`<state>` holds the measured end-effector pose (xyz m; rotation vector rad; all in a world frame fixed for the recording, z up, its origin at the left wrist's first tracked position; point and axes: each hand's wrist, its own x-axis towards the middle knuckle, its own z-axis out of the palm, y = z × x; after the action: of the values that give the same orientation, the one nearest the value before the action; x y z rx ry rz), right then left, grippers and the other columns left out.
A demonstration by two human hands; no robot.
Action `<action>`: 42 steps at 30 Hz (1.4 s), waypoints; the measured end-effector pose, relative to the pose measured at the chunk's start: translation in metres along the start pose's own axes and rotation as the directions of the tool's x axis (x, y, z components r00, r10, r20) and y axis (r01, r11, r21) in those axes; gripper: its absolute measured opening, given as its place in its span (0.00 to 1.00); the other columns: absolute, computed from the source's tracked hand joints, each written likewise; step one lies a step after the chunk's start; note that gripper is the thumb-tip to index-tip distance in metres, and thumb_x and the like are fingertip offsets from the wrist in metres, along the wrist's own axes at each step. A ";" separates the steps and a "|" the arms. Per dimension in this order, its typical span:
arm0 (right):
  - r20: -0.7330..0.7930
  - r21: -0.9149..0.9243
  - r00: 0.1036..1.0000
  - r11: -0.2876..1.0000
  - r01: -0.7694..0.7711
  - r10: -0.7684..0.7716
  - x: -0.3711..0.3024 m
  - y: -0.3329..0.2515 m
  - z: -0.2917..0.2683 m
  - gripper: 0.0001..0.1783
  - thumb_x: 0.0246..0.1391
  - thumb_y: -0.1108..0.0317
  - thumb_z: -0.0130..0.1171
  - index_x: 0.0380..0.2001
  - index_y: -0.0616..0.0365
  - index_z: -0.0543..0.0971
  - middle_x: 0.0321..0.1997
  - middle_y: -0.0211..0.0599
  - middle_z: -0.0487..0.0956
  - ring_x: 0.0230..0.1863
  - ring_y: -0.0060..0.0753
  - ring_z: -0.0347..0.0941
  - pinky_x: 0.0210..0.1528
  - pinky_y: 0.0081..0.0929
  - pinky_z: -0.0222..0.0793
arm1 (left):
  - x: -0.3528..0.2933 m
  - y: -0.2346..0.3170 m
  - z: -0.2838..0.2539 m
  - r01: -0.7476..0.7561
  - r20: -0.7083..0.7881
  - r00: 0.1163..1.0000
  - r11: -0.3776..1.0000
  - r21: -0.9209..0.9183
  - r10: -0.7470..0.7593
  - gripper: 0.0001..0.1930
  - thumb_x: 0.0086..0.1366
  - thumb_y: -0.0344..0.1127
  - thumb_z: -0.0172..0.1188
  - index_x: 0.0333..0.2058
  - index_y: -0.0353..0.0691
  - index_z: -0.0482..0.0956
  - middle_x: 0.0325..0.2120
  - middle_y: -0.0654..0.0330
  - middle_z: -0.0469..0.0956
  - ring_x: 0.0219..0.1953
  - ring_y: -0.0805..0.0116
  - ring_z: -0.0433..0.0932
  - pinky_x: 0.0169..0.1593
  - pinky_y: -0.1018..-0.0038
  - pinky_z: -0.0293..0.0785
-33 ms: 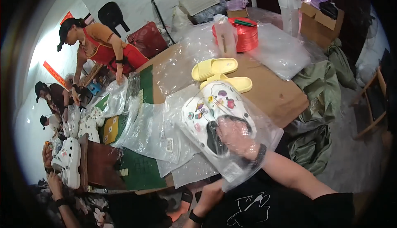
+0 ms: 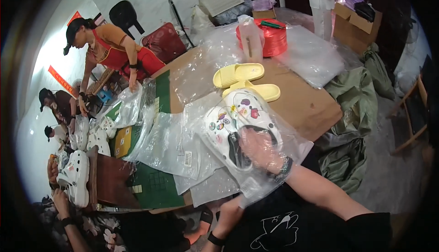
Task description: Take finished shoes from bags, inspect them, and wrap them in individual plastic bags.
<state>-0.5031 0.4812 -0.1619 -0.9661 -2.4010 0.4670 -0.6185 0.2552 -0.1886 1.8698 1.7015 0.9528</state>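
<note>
A pair of white clogs (image 2: 215, 128) with colourful charms lies inside a clear plastic bag (image 2: 292, 144) over the table's near side. My right hand (image 2: 260, 149) is inside this bag, closed on the inner sides of the clogs at their dark foot openings. Its fingertips are partly hidden by the shoes and blurred by the film. Lower down, my left hand (image 2: 231, 213) is closed on the near edge of the bag, close to my body. Just beyond the clogs, a pair of yellow slides (image 2: 240, 76) rests on the brown table top (image 2: 302, 101).
More clear bags (image 2: 169, 147) lie flat to the left over a green mat (image 2: 157, 190). A red twine roll (image 2: 274, 39) stands at the back. Co-workers handle bags and white clogs (image 2: 77, 179) on the left. Green sacks (image 2: 352, 110) crowd the table's right side.
My left hand has drawn slightly left and down with the bag's edge. My right hand and the clogs hold nearly the same place.
</note>
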 end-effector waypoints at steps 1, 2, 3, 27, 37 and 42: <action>-0.108 -0.197 0.992 0.980 0.037 -0.059 0.001 0.015 0.018 0.18 0.56 0.63 0.50 0.48 0.59 0.74 0.52 0.55 0.74 0.46 0.52 0.74 0.42 0.49 0.72 | -0.004 -0.009 0.001 0.086 -0.037 0.996 0.994 0.060 -0.084 0.07 0.62 0.32 0.60 0.36 0.36 0.79 0.29 0.46 0.79 0.31 0.45 0.79 0.35 0.64 0.75; -0.197 -0.385 0.971 0.921 0.054 -0.139 0.001 0.021 0.031 0.22 0.56 0.63 0.51 0.52 0.60 0.72 0.55 0.55 0.73 0.48 0.53 0.73 0.45 0.50 0.71 | -0.004 -0.014 -0.010 0.248 0.087 0.960 0.954 0.168 -0.265 0.08 0.64 0.32 0.59 0.41 0.39 0.79 0.30 0.45 0.79 0.33 0.47 0.79 0.37 0.66 0.75; 0.088 -0.177 0.996 0.984 -0.005 0.021 0.012 -0.018 -0.015 0.28 0.57 0.60 0.51 0.58 0.63 0.67 0.56 0.57 0.72 0.52 0.55 0.72 0.52 0.48 0.69 | -0.011 -0.017 -0.020 0.324 0.005 0.945 0.935 0.143 -0.328 0.09 0.66 0.32 0.57 0.42 0.37 0.77 0.30 0.46 0.80 0.32 0.51 0.80 0.37 0.68 0.75; 0.067 0.164 0.940 0.925 -0.342 0.336 -0.096 0.111 -0.138 0.14 0.61 0.61 0.55 0.32 0.62 0.77 0.25 0.37 0.74 0.28 0.32 0.73 0.34 0.26 0.70 | 0.051 0.001 -0.019 0.429 0.045 0.833 0.593 -0.682 -0.551 0.09 0.67 0.31 0.59 0.43 0.37 0.71 0.33 0.67 0.73 0.37 0.80 0.70 0.42 0.80 0.66; 0.157 0.646 0.811 0.562 -0.516 0.564 -0.136 0.131 -0.114 0.14 0.62 0.61 0.54 0.26 0.59 0.73 0.23 0.22 0.69 0.24 0.14 0.64 0.25 0.16 0.61 | 0.052 0.009 -0.020 0.557 0.051 0.686 0.479 -0.679 -0.725 0.15 0.71 0.40 0.53 0.50 0.37 0.73 0.40 0.64 0.75 0.41 0.77 0.72 0.46 0.78 0.67; 0.124 0.655 0.827 0.581 -0.484 0.549 -0.095 0.116 -0.132 0.20 0.65 0.56 0.49 0.39 0.64 0.78 0.31 0.28 0.76 0.33 0.20 0.69 0.38 0.19 0.66 | 0.061 0.010 -0.018 0.506 0.310 0.661 0.100 -0.857 -0.683 0.24 0.72 0.47 0.50 0.57 0.34 0.70 0.52 0.59 0.74 0.53 0.69 0.73 0.55 0.73 0.67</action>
<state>-0.3067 0.5096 -0.1410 -1.2761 -1.5829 1.3588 -0.6246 0.3112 -0.1570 0.2405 1.2901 1.2719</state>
